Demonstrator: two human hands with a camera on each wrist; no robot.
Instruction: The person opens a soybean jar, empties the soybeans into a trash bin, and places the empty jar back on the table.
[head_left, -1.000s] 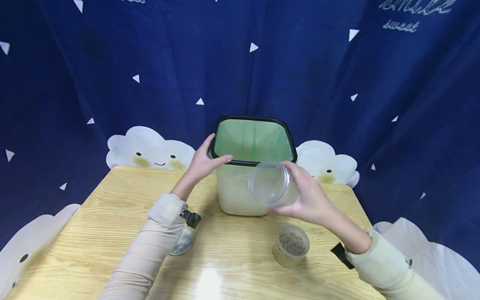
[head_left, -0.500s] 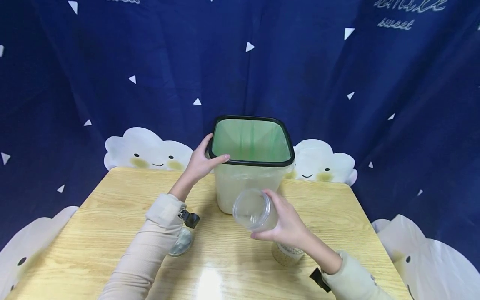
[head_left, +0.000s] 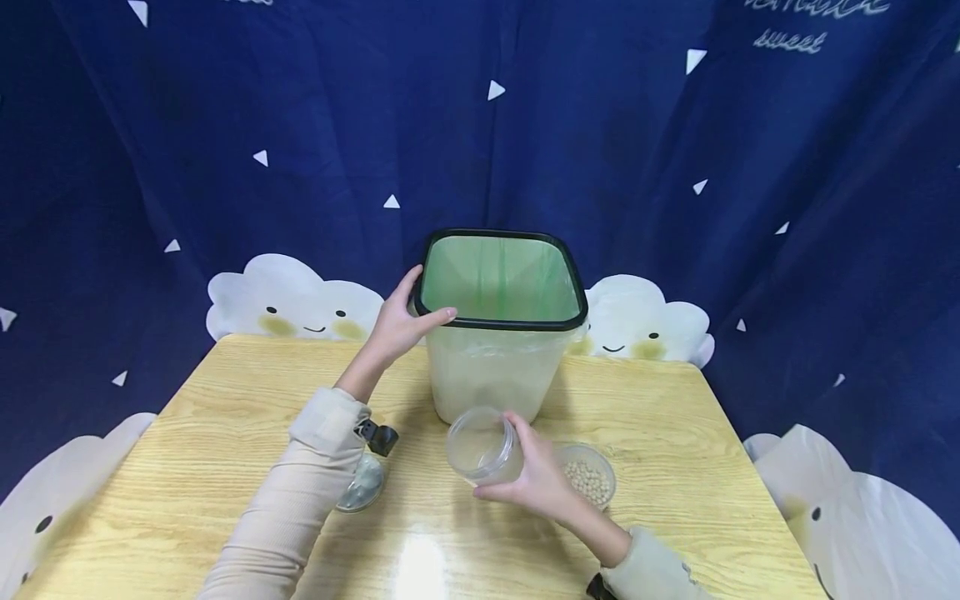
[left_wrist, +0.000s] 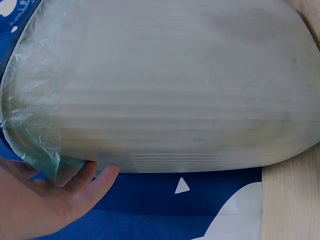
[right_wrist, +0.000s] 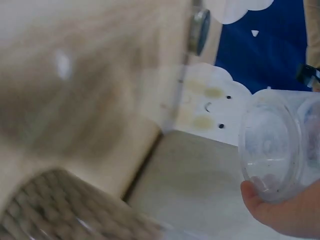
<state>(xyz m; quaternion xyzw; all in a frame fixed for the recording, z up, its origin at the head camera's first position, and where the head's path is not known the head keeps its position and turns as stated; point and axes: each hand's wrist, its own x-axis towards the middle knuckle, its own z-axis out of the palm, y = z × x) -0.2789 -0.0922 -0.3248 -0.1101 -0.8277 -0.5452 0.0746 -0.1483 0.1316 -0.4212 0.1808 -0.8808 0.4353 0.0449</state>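
Head view: left hand (head_left: 396,328) pinches the rim of the bin (head_left: 491,367); right hand (head_left: 538,473) grips a clear, tilted jar (head_left: 482,448) over the bench (head_left: 645,408), near the bin; the curtain (head_left: 487,158) reads "sweet". Left wrist: fingertips (left_wrist: 111,174) by the bin's side. Right wrist: one digit against the jar.

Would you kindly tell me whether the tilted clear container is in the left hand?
No, the right hand holds the tilted clear container, while the left hand grips the bin at its rim.
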